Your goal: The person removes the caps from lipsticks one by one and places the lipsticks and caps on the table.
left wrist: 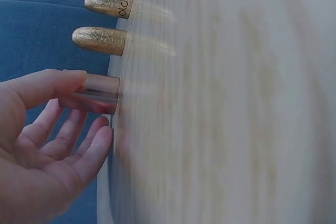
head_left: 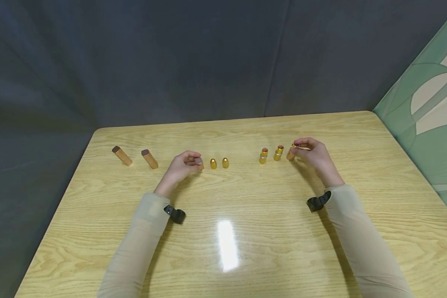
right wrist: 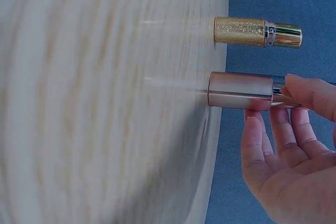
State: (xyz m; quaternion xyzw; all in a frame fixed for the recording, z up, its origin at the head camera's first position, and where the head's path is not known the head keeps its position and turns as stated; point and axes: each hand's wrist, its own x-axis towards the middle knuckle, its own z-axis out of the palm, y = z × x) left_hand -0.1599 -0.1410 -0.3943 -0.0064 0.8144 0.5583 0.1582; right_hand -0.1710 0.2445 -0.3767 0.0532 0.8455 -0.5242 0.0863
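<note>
My left hand (head_left: pixel 181 167) pinches a rose-gold cap (left wrist: pixel 97 94) between thumb and fingers; the cap stands on the table. Beside it stand two gold rounded caps (head_left: pixel 213 164) (left wrist: pixel 100 40). At the right, my right hand (head_left: pixel 315 156) pinches the upper part of a rose-gold tube (right wrist: pixel 241 91), whose base rests on the tabletop. Two gold tubes (head_left: pixel 263 156) (right wrist: pixel 239 30) with shiny collars stand in a row to its left.
Two closed-looking copper-coloured tubes (head_left: pixel 122 156) (head_left: pixel 150 159) stand on the left of the wooden table (head_left: pixel 268 231). A dark curtain (head_left: pixel 193 62) hangs behind the table, and a green-and-white patterned panel (head_left: pixel 436 107) is at the right.
</note>
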